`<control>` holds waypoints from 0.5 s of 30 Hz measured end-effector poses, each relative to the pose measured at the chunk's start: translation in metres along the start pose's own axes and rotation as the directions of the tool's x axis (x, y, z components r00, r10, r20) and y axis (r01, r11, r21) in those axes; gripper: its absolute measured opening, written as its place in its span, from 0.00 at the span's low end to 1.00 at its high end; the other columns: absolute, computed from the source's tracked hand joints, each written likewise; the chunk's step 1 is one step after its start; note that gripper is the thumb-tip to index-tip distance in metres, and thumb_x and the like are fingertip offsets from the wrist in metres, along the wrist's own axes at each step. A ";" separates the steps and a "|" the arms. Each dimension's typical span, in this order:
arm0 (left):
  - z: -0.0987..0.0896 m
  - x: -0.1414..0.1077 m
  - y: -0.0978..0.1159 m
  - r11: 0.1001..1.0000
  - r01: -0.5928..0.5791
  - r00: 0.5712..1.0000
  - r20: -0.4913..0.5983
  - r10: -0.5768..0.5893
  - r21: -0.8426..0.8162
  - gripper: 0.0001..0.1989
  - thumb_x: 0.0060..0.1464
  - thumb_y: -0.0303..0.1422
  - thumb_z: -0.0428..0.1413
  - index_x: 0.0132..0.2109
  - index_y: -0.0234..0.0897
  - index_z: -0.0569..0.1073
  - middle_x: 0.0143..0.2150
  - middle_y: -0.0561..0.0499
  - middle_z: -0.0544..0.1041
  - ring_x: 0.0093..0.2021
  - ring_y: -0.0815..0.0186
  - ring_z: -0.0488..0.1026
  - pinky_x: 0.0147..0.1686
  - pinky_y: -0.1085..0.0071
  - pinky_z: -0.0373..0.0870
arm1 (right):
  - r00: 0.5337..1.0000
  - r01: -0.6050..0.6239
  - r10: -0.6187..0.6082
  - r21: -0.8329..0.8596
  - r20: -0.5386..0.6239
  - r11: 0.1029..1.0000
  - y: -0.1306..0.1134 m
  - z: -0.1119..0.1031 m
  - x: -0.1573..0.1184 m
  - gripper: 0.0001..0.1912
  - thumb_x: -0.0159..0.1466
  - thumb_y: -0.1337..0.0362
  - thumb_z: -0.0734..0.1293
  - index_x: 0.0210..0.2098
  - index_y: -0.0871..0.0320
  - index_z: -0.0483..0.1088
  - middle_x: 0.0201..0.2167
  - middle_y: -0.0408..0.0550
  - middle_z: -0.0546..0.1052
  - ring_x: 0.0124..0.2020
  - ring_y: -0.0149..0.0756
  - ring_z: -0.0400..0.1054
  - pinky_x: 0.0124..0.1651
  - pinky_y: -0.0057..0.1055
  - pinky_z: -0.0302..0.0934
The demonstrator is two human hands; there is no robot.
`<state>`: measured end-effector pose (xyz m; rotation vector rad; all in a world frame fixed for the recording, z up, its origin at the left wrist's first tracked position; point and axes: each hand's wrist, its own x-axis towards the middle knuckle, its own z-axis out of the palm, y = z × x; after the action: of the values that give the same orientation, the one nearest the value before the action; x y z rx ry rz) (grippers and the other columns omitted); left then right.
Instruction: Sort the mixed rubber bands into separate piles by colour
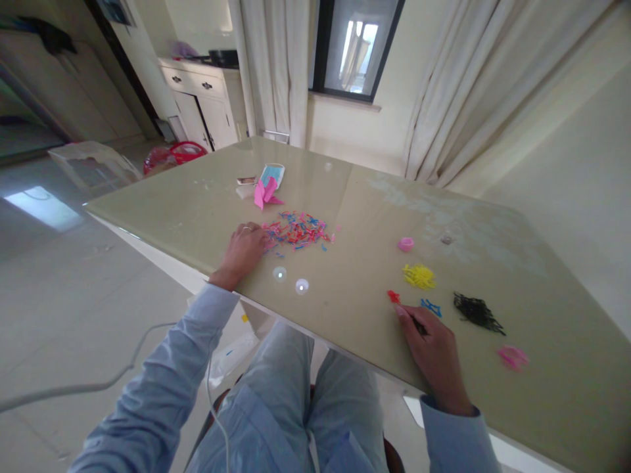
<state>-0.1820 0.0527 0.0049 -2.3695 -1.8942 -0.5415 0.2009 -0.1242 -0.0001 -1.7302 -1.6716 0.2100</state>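
A loose heap of small red, pink and blue strips, which look like little rubber bands [300, 231], lies on the table. My left hand [245, 248] rests at the heap's left edge, fingers slightly bent and lying on the tabletop, their tips partly hidden. Farther right, my right hand [432, 345] pinches thumb and forefinger together at a small cluster of red rubber bands [393, 297]; a red one appears to be between the fingertips. Around that hand are a yellow pile [419, 276], a few blue bands [430, 307], a black pile [477, 312] and a pink bunch [513, 358].
Two clear round discs [302, 286] sit near the table's [345, 315] front edge. Behind the heap are folded pink paper [267, 192] and a blue face mask [273, 174]. Another pink bunch [406, 244] lies beyond the yellow pile. A cable [98, 387] hangs left.
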 end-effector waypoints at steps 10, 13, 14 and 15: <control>-0.011 -0.005 0.005 0.999 -0.050 0.997 -0.053 0.049 -0.006 0.13 0.62 0.32 0.49 0.44 0.36 0.78 0.48 0.40 0.76 0.50 0.52 0.69 0.50 0.57 0.66 | 1.000 -0.007 0.007 0.004 0.000 1.000 0.000 0.001 0.001 0.22 0.67 0.47 0.60 0.34 0.56 0.76 0.32 0.51 0.81 0.32 0.41 0.73 0.38 0.36 0.65; -0.018 -0.004 0.008 0.993 -0.105 0.993 -0.038 0.108 0.062 0.12 0.62 0.31 0.49 0.43 0.36 0.77 0.49 0.39 0.75 0.51 0.50 0.68 0.50 0.56 0.65 | 1.000 -0.009 0.009 0.004 0.006 1.000 0.002 0.001 0.002 0.22 0.67 0.47 0.60 0.34 0.57 0.76 0.32 0.51 0.81 0.33 0.41 0.73 0.38 0.36 0.64; -0.019 -0.004 0.008 0.991 -0.120 0.992 -0.033 0.122 0.067 0.11 0.61 0.30 0.50 0.43 0.36 0.77 0.49 0.39 0.75 0.52 0.50 0.68 0.50 0.56 0.65 | 1.000 -0.009 0.009 0.003 0.007 1.000 0.002 0.001 0.001 0.22 0.67 0.47 0.60 0.34 0.57 0.76 0.32 0.51 0.81 0.32 0.41 0.73 0.38 0.36 0.64; -0.021 -0.003 0.008 0.990 -0.129 0.991 -0.030 0.130 0.054 0.11 0.61 0.30 0.50 0.43 0.35 0.77 0.49 0.39 0.75 0.51 0.50 0.68 0.50 0.55 0.65 | 1.000 -0.010 0.010 0.001 0.007 1.000 0.002 0.001 0.001 0.21 0.67 0.48 0.61 0.34 0.57 0.76 0.32 0.51 0.80 0.32 0.41 0.73 0.38 0.36 0.64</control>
<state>-0.1795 0.0427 0.0252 -2.4126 -1.7042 -0.5116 0.2019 -0.1223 -0.0017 -1.7391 -1.6674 0.2215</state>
